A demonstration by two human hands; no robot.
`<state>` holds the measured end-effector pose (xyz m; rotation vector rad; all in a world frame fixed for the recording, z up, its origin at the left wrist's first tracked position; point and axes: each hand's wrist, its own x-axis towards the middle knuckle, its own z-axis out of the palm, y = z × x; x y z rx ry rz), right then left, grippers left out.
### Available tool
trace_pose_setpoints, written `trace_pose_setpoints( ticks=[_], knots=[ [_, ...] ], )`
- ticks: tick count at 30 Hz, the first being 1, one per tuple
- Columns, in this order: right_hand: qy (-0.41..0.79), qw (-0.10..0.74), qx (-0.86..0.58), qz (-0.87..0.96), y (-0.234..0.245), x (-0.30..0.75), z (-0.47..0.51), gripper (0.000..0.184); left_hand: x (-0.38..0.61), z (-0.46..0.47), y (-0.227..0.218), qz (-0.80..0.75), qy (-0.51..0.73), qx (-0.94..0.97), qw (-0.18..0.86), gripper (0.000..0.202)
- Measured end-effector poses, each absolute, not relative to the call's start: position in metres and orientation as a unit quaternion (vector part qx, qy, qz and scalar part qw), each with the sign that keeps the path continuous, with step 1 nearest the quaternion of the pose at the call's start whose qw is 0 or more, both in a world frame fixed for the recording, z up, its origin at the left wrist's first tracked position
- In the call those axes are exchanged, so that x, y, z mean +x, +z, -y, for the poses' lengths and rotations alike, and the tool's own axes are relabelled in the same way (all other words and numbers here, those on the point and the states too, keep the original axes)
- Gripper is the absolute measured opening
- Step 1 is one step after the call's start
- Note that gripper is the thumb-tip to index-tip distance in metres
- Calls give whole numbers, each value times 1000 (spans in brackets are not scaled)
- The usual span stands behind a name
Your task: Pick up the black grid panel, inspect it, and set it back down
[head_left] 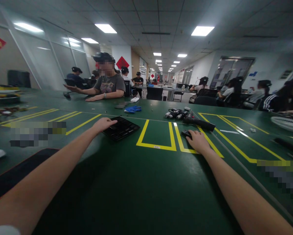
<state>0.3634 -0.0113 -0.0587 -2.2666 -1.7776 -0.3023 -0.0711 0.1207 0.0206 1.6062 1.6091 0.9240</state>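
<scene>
My left hand (102,126) grips the left edge of a flat black tray (123,130) with several small compartments; its thumb lies over the top, and the other fingers are mostly hidden. My right hand (198,141) is closed around a small dark object (186,133) whose kind I cannot make out, inside a yellow-taped box on the green table (146,189). Between the two hands lies another yellow-taped rectangle (158,148) with a small label on its front edge. Just beyond my right hand lies a thick black cylindrical piece (201,124).
Black and silver parts with cables (177,113) lie behind the taped boxes, and blue gloves (133,109) lie left of them. A person (109,83) sits across the table. A black mat (26,173) is at the left; a clear round container (288,123) stands at the right.
</scene>
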Motion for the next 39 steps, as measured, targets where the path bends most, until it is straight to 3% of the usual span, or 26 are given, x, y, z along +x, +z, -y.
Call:
trace_pose_setpoints(
  ticks=[4, 9, 14, 17, 19, 25, 31, 35, 39],
  knots=[
    [-51, 166, -788, 591, -56, 365, 9, 50, -76, -121, 12, -654, 109, 744, 84, 39],
    [10, 234, -775, 587, -48, 342, 7, 44, -54, -103, 2, -604, 145, 784, 10, 39],
    [102, 301, -678, 663, -47, 271, 12, 43, -2, -74, -20, -526, 239, 813, 72, 37],
    [272, 400, -542, 687, -49, 239, 18, 48, 27, -52, -29, -443, 306, 828, 157, 36],
    [308, 416, -496, 697, -51, 231, 22, 49, 37, -40, -32, -411, 323, 832, 186, 35],
    [290, 402, -487, 719, -62, 237, 20, 47, 35, -23, -35, -379, 315, 839, 228, 34],
    [318, 450, -401, 732, -61, 237, 23, 48, 35, -8, -38, -377, 332, 815, 289, 37],
    [230, 422, -389, 786, -59, 237, 25, 43, 36, -3, -39, -392, 308, 827, 260, 40],
    [122, 387, -414, 815, -66, 234, 18, 43, 34, -10, -28, -391, 318, 797, 332, 34]
  ],
)
